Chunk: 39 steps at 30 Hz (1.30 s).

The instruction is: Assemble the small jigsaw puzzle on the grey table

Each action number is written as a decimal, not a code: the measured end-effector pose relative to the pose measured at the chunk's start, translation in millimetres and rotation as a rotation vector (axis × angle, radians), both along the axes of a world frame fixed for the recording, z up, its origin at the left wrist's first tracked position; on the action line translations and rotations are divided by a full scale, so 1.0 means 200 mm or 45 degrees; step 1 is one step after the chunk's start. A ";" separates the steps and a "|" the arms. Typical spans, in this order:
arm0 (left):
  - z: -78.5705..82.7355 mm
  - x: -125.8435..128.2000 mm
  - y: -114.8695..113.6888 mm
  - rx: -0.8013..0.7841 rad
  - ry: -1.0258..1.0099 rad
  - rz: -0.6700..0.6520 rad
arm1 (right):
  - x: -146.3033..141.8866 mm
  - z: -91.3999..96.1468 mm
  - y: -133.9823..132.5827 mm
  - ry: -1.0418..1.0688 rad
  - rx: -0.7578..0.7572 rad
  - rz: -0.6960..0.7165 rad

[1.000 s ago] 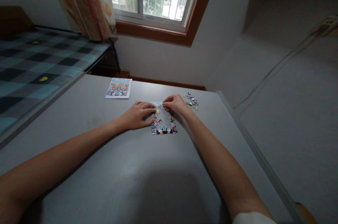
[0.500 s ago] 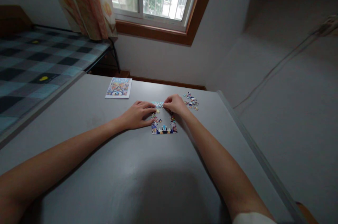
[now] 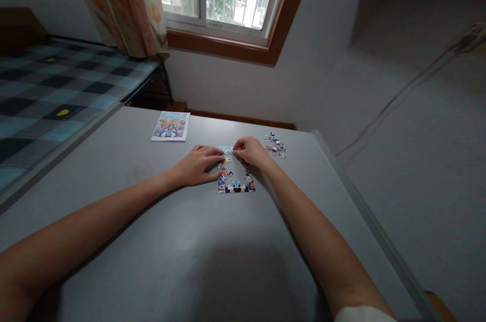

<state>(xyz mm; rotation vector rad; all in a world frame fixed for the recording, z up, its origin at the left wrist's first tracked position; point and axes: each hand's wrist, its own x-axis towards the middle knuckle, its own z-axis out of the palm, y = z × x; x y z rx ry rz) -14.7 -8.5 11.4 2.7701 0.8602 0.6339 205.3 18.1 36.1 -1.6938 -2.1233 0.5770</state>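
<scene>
A partly joined jigsaw puzzle lies flat on the grey table, its pieces forming a frame around a bare middle. My left hand rests with fingers spread, the fingertips touching the puzzle's left edge. At the top of the puzzle, my right hand has thumb and forefinger pinched together; what sits between them, probably a small puzzle piece, is mostly hidden. A yellow puzzle piece lies just inside the frame near my left fingertips. The right hand covers the frame's upper right corner.
Loose puzzle pieces are scattered right of my right hand. A printed picture sheet lies at the back left of the grey table. Beyond the table stand a bed on the left and a wall with a window.
My right hand's fingertips have shifted very slightly left along the top of the puzzle. My left hand has stayed in place.
</scene>
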 end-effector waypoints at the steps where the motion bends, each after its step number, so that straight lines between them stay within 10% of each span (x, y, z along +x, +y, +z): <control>1: 0.00 0.00 0.00 0.001 -0.003 -0.004 | 0.00 0.00 0.00 -0.015 0.004 -0.004; 39: -0.01 0.00 0.00 0.013 -0.020 -0.002 | 0.03 0.06 -0.04 -0.610 0.086 0.339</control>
